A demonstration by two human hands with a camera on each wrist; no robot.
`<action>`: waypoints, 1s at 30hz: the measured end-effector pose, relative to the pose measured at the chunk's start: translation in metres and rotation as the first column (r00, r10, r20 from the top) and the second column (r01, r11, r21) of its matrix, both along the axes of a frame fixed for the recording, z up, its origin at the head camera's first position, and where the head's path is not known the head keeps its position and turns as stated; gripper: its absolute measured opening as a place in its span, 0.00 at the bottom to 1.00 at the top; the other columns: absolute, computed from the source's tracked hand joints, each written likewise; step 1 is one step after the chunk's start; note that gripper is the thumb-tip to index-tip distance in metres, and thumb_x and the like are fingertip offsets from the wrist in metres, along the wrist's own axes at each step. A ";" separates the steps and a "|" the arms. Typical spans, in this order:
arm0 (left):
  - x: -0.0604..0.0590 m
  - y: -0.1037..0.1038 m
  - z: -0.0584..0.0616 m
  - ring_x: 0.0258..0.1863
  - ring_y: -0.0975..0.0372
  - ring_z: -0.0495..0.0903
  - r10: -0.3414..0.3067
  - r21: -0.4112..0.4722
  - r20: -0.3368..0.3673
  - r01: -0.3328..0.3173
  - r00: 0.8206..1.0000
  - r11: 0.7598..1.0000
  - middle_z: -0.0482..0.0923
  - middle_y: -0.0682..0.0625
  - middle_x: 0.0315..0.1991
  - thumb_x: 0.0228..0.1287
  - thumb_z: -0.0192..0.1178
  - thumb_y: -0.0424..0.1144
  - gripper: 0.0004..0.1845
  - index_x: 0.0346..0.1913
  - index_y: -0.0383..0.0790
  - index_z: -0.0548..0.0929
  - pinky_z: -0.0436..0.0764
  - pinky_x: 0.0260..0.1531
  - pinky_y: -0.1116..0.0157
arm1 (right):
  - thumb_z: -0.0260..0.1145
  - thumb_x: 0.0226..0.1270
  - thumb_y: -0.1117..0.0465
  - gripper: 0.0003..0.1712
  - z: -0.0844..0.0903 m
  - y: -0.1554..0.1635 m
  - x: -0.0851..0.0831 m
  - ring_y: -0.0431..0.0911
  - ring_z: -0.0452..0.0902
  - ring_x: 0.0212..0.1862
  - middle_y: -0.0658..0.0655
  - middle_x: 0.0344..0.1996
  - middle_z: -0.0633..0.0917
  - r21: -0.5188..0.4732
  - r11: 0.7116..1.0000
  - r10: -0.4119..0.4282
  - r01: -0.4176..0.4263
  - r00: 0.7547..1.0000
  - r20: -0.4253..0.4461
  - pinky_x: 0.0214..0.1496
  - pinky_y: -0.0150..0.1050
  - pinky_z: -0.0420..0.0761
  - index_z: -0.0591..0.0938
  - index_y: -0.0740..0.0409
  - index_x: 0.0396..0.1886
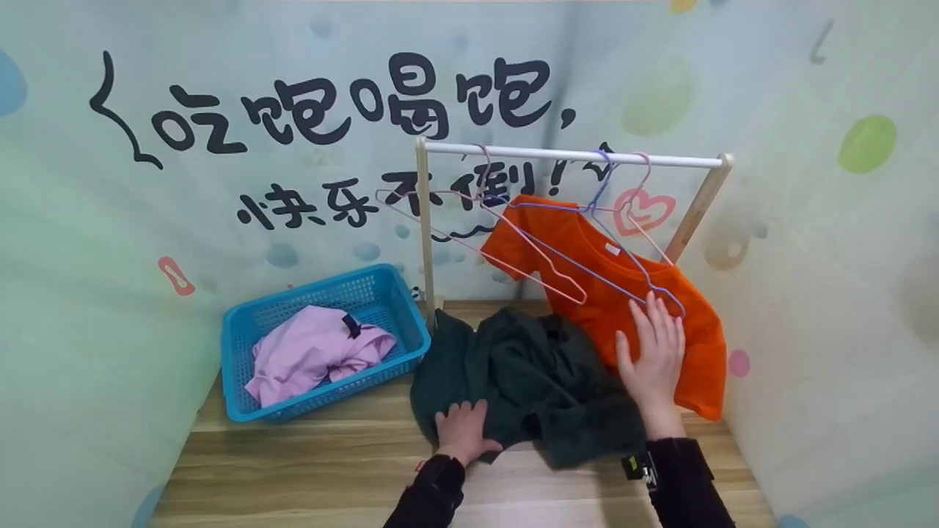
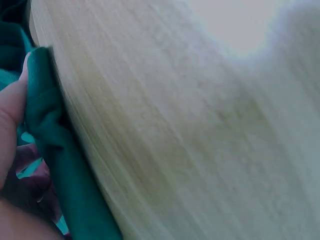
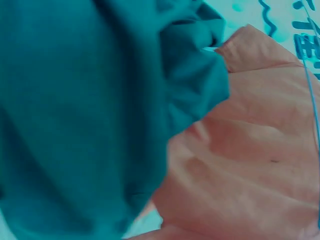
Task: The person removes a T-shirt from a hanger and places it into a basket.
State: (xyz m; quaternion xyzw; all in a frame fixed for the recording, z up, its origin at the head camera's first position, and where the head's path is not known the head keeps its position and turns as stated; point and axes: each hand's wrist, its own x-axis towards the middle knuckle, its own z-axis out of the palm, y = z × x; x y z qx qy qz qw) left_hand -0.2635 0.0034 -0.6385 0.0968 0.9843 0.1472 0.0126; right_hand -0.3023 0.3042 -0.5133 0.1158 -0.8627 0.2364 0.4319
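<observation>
A crumpled dark green garment (image 1: 528, 381) lies below the rack. My left hand (image 1: 463, 433) grips its near left part; in the left wrist view the thumb (image 2: 12, 107) lies along a fold of the green cloth (image 2: 60, 145), with curled fingers beside it. My right hand (image 1: 653, 359) is raised with fingers extended, fingertips right at the lower end of a blue hanger (image 1: 616, 242). Behind that hand hangs an orange T-shirt (image 1: 587, 286), with a pink hanger (image 1: 644, 183) at its collar. The right wrist view shows green cloth (image 3: 80, 120) before the orange shirt (image 3: 240, 150); no hand shows there.
A white-railed wooden rack (image 1: 528, 152) stands at the back. Another pink hanger (image 1: 543, 257) hangs from it. Left of the rack, a blue plastic basket (image 1: 238, 352) holds a lilac garment (image 1: 315, 352). Printed cloth walls enclose the wooden table (image 1: 308, 469).
</observation>
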 end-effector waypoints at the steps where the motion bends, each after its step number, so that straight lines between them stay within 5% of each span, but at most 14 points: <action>1: 0.001 0.000 0.000 0.46 0.48 0.74 0.003 0.010 -0.005 -0.003 1.000 1.000 0.80 0.42 0.47 0.42 0.77 0.61 0.38 0.55 0.43 0.78 0.70 0.42 0.48 | 0.62 0.69 0.56 0.29 -0.003 0.000 0.001 0.57 0.60 0.72 0.59 0.73 0.66 0.004 1.000 0.007 -0.007 1.000 0.003 0.75 0.57 0.48 0.73 0.56 0.68; 6: 0.004 0.000 -0.002 0.41 0.50 0.75 0.018 0.040 -0.046 -0.016 0.999 0.999 0.79 0.44 0.38 0.47 0.77 0.55 0.25 0.42 0.45 0.80 0.70 0.38 0.49 | 0.60 0.68 0.56 0.29 -0.018 0.000 0.006 0.58 0.61 0.71 0.62 0.71 0.69 0.019 0.999 0.044 -0.044 0.999 0.013 0.73 0.59 0.51 0.74 0.58 0.67; 13: 0.001 -0.005 -0.001 0.42 0.48 0.78 0.073 0.127 -0.036 -0.068 0.997 0.990 0.78 0.42 0.38 0.61 0.69 0.40 0.10 0.42 0.41 0.82 0.76 0.39 0.44 | 0.66 0.65 0.62 0.29 -0.033 0.000 0.013 0.58 0.62 0.71 0.65 0.69 0.70 0.022 0.998 0.060 -0.062 0.995 0.077 0.72 0.61 0.54 0.75 0.59 0.66; 18: -0.008 -0.022 0.009 0.30 0.44 0.82 0.162 0.378 -0.136 -0.100 0.977 0.921 0.79 0.39 0.28 0.62 0.61 0.31 0.06 0.39 0.36 0.75 0.79 0.29 0.47 | 0.66 0.66 0.61 0.29 -0.039 0.004 0.018 0.58 0.63 0.70 0.64 0.69 0.71 0.023 0.998 0.058 -0.061 0.991 0.121 0.71 0.61 0.54 0.75 0.59 0.66; 21: -0.018 -0.036 0.023 0.37 0.41 0.83 0.225 0.555 -0.154 -0.104 0.962 0.825 0.81 0.34 0.34 0.64 0.58 0.29 0.09 0.44 0.30 0.74 0.80 0.37 0.46 | 0.67 0.65 0.62 0.29 -0.040 0.006 0.020 0.59 0.64 0.69 0.64 0.68 0.71 0.014 0.998 0.058 -0.061 0.987 0.147 0.71 0.62 0.54 0.75 0.59 0.66; 23: -0.025 -0.045 0.037 0.42 0.43 0.81 0.252 0.672 -0.118 -0.110 0.960 0.733 0.80 0.33 0.38 0.65 0.55 0.28 0.09 0.46 0.27 0.73 0.78 0.43 0.46 | 0.67 0.65 0.62 0.29 -0.040 0.007 0.021 0.59 0.64 0.69 0.64 0.68 0.71 0.009 0.998 0.057 -0.059 0.985 0.162 0.71 0.62 0.54 0.75 0.59 0.66; 28: -0.038 -0.062 0.082 0.39 0.51 0.70 0.292 0.885 0.050 -0.178 0.955 0.430 0.69 0.42 0.37 0.69 0.49 0.27 0.03 0.43 0.31 0.71 0.72 0.43 0.54 | 0.67 0.65 0.62 0.29 -0.040 0.008 0.023 0.59 0.65 0.68 0.65 0.68 0.71 0.002 0.998 0.056 -0.058 0.980 0.193 0.71 0.63 0.54 0.75 0.59 0.66; 30: -0.040 -0.068 0.102 0.39 0.53 0.68 0.321 0.926 0.081 -0.191 0.943 0.326 0.67 0.45 0.37 0.71 0.48 0.28 0.02 0.43 0.34 0.71 0.70 0.41 0.57 | 0.67 0.66 0.62 0.28 -0.041 0.008 0.024 0.59 0.65 0.68 0.65 0.68 0.71 0.003 0.998 0.056 -0.058 0.978 0.202 0.71 0.62 0.54 0.75 0.59 0.66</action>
